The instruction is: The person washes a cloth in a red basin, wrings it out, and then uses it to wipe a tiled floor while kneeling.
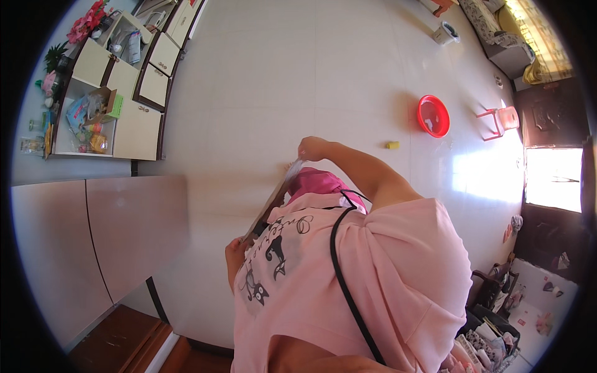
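Note:
My right hand is closed on the upper end of a thin greyish sheet-like item, seen nearly edge-on. At the lower end of that item, my left hand grips its corner, partly hidden beside the pink shirt. The item is stretched slantwise between the two hands, in front of my body. What it is made of cannot be told; its upper part looks pale and shiny, with darker patches lower down. Magenta clothing shows just behind it, and some toes peek out at its upper left.
A red basin holding water and a yellow block-like thing are on the tiled floor. A pink stool and a white bin stand farther off. Cream cabinets and a glossy panelled surface lie left. A black cord crosses the shirt.

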`<action>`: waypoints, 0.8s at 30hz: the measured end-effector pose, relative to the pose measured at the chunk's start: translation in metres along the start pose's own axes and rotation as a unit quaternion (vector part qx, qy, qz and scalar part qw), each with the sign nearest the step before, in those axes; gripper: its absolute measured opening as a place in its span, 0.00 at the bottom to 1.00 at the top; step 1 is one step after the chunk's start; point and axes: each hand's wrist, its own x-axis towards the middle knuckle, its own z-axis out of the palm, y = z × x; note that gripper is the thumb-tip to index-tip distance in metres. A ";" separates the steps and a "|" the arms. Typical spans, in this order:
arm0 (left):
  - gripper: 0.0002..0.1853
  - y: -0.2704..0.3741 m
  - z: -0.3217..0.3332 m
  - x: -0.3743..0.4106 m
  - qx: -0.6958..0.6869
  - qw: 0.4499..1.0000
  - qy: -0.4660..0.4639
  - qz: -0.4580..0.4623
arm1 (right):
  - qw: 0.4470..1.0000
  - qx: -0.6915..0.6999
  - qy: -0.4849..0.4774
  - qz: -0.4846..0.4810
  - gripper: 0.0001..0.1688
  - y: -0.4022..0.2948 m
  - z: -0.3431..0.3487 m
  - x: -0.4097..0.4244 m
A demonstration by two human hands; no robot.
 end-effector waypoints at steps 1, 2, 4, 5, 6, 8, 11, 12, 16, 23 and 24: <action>0.10 0.013 -0.001 0.004 0.052 0.999 -0.011 -0.006 | 1.000 0.006 -0.002 0.020 0.10 0.001 0.000 -0.005; 0.10 0.024 0.001 0.008 0.098 0.995 -0.025 0.005 | 0.999 0.005 0.007 0.033 0.10 0.005 -0.001 -0.009; 0.09 0.039 0.002 0.016 0.102 0.993 -0.052 -0.027 | 0.999 -0.003 0.010 0.040 0.09 0.010 0.000 -0.015; 0.09 0.044 0.000 0.023 0.094 0.993 -0.065 -0.023 | 0.999 -0.012 0.007 0.034 0.09 0.014 0.000 -0.016; 0.09 0.047 -0.001 0.030 0.085 0.993 -0.076 -0.020 | 0.999 -0.029 0.000 0.040 0.10 0.017 0.001 -0.017; 0.10 0.048 -0.008 0.045 0.066 0.993 -0.095 -0.036 | 0.999 -0.024 0.002 0.030 0.09 0.023 0.003 -0.015; 0.10 0.048 -0.017 0.063 0.049 0.993 -0.104 -0.039 | 0.999 0.022 -0.011 0.047 0.09 0.031 0.001 0.000; 0.10 0.049 -0.020 0.066 0.048 0.993 -0.098 -0.036 | 0.997 0.050 -0.015 0.065 0.09 0.033 0.000 0.009; 0.11 0.065 -0.022 0.077 0.034 0.995 -0.078 -0.048 | 0.996 0.053 -0.057 0.053 0.10 0.043 -0.008 0.059; 0.09 0.106 -0.021 0.130 -0.005 0.989 -0.065 -0.130 | 0.986 0.003 -0.142 0.084 0.12 0.074 -0.038 0.142; 0.09 0.111 -0.019 0.142 0.020 0.990 -0.056 -0.127 | 0.989 0.017 -0.126 0.076 0.10 0.083 -0.047 0.149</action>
